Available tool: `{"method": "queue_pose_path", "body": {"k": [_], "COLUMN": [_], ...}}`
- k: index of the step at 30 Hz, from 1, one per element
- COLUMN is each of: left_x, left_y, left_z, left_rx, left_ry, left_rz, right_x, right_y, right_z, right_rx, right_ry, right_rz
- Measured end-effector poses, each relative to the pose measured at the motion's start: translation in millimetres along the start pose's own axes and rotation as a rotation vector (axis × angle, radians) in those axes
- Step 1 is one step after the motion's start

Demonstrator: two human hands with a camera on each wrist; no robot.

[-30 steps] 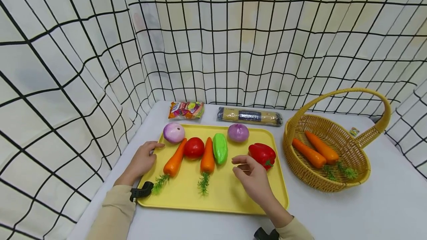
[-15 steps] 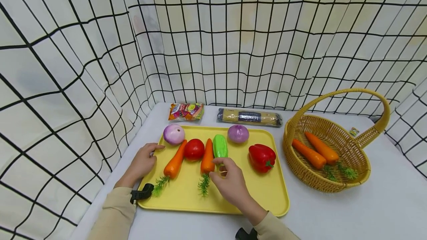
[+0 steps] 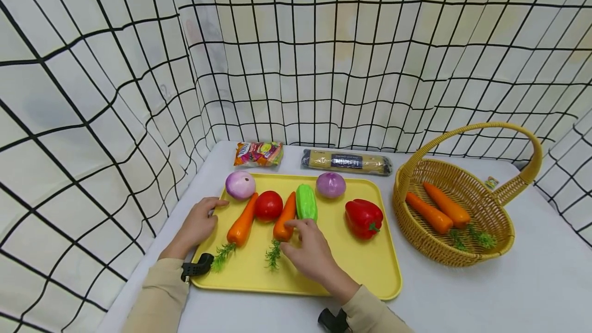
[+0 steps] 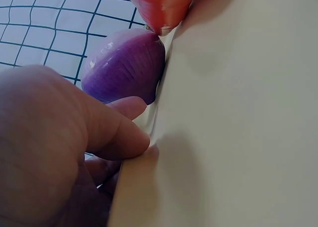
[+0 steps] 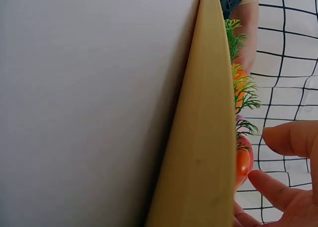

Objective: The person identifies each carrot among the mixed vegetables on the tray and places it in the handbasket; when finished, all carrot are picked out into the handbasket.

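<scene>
My left hand (image 3: 199, 224) grips the left rim of the yellow tray (image 3: 250, 275); the left wrist view shows the thumb on the rim beside a purple onion (image 4: 124, 65). At the tray's middle my right hand (image 3: 312, 251) has its index fingertip against an orange carrot (image 3: 284, 226) with green leaves. Its thumb stands apart from the index finger in the right wrist view. Left of that carrot lie a red tomato (image 3: 269, 206) and another carrot (image 3: 241, 227). A light green ridged vegetable (image 3: 306, 200) lies just beyond the right hand, partly hidden by it.
A red bell pepper (image 3: 364, 219) and a second purple onion (image 3: 330, 185) lie on the tray's right part. To the right stands a wicker basket (image 3: 411, 243) holding two carrots. Behind the tray are a candy bag (image 3: 259, 154) and a spaghetti pack (image 3: 347, 162).
The right hand has moved left from beside the pepper to the middle carrot. That carrot has turned slightly, its leafy end shifting left. The left hand stays on the rim.
</scene>
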State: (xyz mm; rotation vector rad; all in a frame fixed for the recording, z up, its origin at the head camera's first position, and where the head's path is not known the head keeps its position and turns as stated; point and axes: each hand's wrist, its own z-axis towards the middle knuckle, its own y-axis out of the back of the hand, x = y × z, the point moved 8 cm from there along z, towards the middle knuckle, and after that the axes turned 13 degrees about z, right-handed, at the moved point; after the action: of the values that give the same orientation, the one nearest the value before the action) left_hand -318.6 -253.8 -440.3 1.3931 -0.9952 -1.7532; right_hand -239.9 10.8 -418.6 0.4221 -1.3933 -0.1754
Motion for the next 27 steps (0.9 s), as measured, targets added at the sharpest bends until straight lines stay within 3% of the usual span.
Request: {"method": "queue_pose_path", "body": {"k": [16,27], "left_x": [-4.1,-0.7], "left_y": [2.6,1.0], "left_z": [1.4,0.1], "left_rx": [-0.007,0.002], "left_ry": [-0.011,-0.001], "left_rz": [0.014,0.008], "right_x": [-7.7,-12.5], "right_y": [-6.0,-5.7], "right_z": [10.6,11.1], "right_rx": [0.016,0.003], "right_ry": [-0.088,-0.112], "right_rz": [0.078,-0.008]}}
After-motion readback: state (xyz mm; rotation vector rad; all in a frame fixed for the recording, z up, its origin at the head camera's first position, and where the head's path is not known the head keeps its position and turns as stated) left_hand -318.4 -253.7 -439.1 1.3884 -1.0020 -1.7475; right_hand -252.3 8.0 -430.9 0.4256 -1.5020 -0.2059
